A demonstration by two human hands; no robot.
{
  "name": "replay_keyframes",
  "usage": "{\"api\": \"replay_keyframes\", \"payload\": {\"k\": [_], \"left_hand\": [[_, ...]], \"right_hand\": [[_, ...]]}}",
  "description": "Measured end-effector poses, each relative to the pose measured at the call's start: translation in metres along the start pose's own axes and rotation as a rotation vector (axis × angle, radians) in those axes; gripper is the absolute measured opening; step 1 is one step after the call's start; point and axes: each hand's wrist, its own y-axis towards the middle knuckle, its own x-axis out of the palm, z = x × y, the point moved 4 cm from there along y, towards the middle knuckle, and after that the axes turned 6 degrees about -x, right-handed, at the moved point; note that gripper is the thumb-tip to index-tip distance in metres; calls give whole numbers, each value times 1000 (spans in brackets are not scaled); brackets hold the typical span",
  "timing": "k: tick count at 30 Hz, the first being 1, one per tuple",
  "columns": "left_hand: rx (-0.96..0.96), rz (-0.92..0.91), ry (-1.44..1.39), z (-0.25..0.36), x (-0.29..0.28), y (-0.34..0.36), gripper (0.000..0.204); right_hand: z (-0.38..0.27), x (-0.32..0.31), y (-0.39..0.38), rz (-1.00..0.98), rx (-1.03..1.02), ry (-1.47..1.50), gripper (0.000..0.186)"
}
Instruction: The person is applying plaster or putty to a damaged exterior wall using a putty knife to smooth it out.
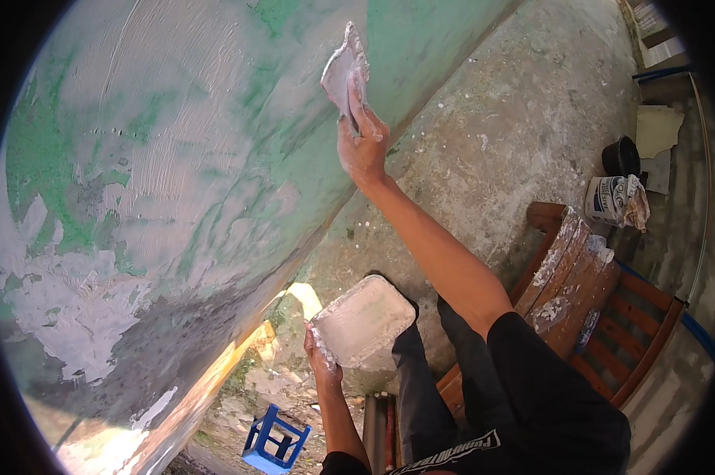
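Note:
My right hand [364,154] reaches up and forward, closed round a putty knife [344,70] whose flat blade is coated in whitish paste. The blade is in front of the green wall [239,158], which carries broad streaks of white putty; I cannot tell whether it touches. Lower down, my left hand [323,362] grips the near left edge of a shallow rectangular tray [367,321] smeared with pale putty. White residue covers the fingers of both hands.
A wooden bench [567,277] spattered with white stands at the right. Beyond it are a white bucket [607,199] and a black pail [621,157]. A small blue stool [274,443] sits at the lower left on the rough concrete floor [500,142].

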Motion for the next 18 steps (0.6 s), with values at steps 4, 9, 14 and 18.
{"api": "replay_keyframes", "payload": {"k": [4, 9, 14, 18], "left_hand": [[-23, 44, 2, 3, 2, 0, 38], [0, -3, 5, 4, 1, 8, 39], [-38, 82, 16, 6, 10, 4, 39], [7, -33, 28, 2, 4, 12, 39]], "right_hand": [[-40, 24, -31, -112, -47, 145, 72], [-60, 6, -56, -204, -55, 225, 68], [6, -23, -15, 80, 323, 10, 42], [15, 3, -10, -10, 240, -8, 57]]}}
